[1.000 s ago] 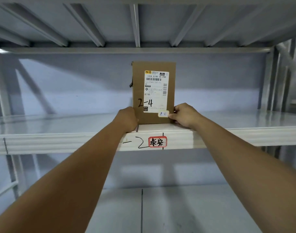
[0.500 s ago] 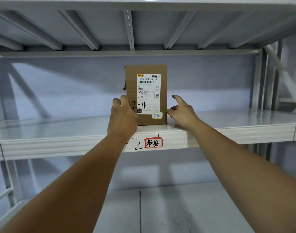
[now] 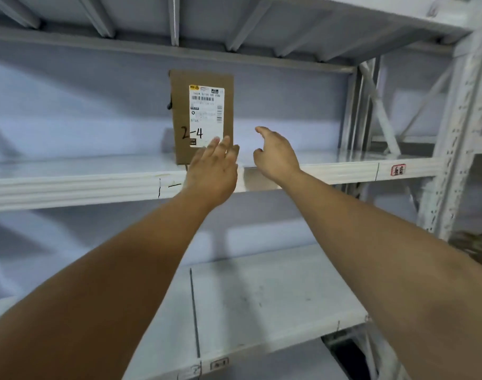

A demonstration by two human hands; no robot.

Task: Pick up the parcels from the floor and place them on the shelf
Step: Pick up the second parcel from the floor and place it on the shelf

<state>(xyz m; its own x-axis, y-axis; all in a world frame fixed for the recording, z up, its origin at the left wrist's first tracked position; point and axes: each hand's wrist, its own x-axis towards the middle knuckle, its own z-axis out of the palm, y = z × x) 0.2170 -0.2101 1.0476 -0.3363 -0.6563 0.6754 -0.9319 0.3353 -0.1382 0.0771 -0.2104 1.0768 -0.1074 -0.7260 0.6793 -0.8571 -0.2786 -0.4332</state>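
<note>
A brown cardboard parcel (image 3: 201,113) with a white shipping label and "2-4" written on it stands upright on the white metal shelf (image 3: 70,185), near its front edge. My left hand (image 3: 213,171) hovers in front of the parcel's lower right corner with fingers spread, holding nothing. My right hand (image 3: 275,156) is to the right of the parcel, apart from it, fingers loosely open and empty.
A lower shelf board (image 3: 261,297) lies below my arms. A perforated white upright post (image 3: 459,133) stands at the right, with cross braces behind it. A red-bordered label (image 3: 398,169) is stuck on the shelf's front edge at the right.
Both hands have let go of the parcel and drawn back from it. My view has swung to the right and tilted, so the parcel now sits left of centre.
</note>
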